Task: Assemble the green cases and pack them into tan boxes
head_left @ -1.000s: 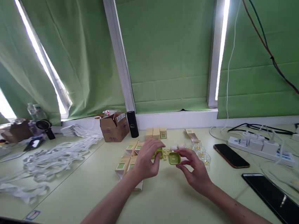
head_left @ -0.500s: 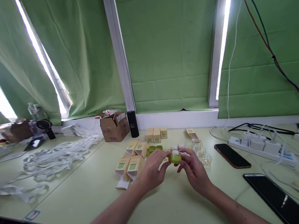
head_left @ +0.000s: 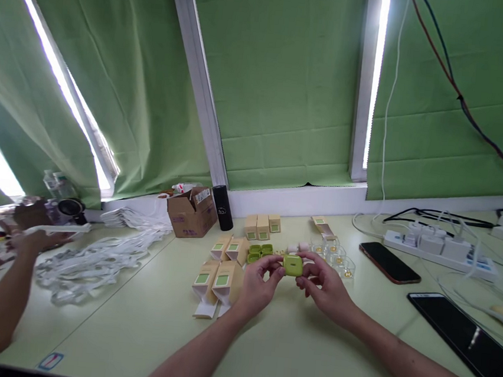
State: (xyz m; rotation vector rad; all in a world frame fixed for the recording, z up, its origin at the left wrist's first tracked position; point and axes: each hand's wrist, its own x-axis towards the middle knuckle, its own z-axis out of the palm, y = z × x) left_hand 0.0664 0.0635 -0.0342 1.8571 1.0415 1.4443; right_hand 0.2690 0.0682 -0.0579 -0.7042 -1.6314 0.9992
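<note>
A small green case (head_left: 292, 265) is held up between my two hands above the table. My left hand (head_left: 261, 281) pinches its left side with thumb and fingers. On its right side, the fingers of my right hand (head_left: 322, 281) grip it. Behind my left hand sit several green cases (head_left: 259, 251). Clear containers with small gold pieces (head_left: 337, 259) stand behind my right hand. Kraft boxes with green labels (head_left: 221, 280) lie left of my left hand, some with flaps open.
At the left, another person's arms (head_left: 4, 301) reach over white straps (head_left: 102, 263). A cardboard box (head_left: 191, 212) and a black cylinder (head_left: 222, 207) stand at the back. Two phones (head_left: 390, 262) and a power strip (head_left: 441, 251) are on the right.
The green case has been tilted so its flat face shows. The other person's arms have come further into view at the left, with a white strip in hand.
</note>
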